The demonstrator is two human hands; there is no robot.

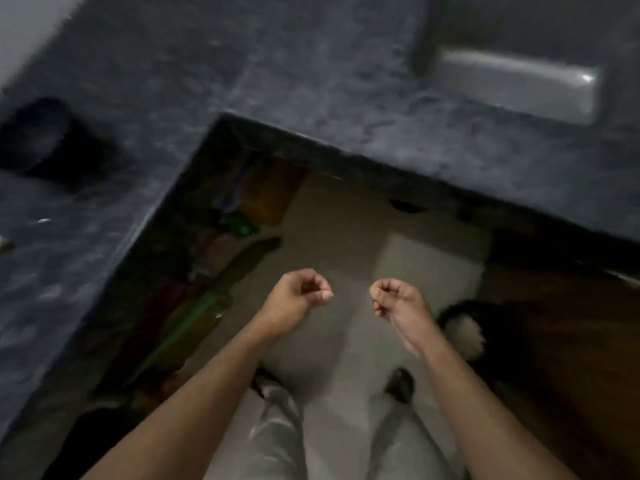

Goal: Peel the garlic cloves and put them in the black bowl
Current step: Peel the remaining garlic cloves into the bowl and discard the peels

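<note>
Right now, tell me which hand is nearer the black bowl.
The left hand; the black bowl sits far left on the counter, with the right hand farther away.

We see bare forearms, no sleeves | hands (298, 294) (398, 299) without rings or watch in view | light grey trousers (277, 427) | dark footwear (401, 384), possibly slippers, too blurred to tell

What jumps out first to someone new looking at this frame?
Two bare forearms reach up from the bottom edge, the left hand and right hand both curled into fists over the floor, with nothing visibly held. Around them wraps a dark L-shaped countertop, with a steel sink at upper right and a blurred black bowl at far left. The picture is motion-blurred, so no garlic can be made out for sure.
</note>
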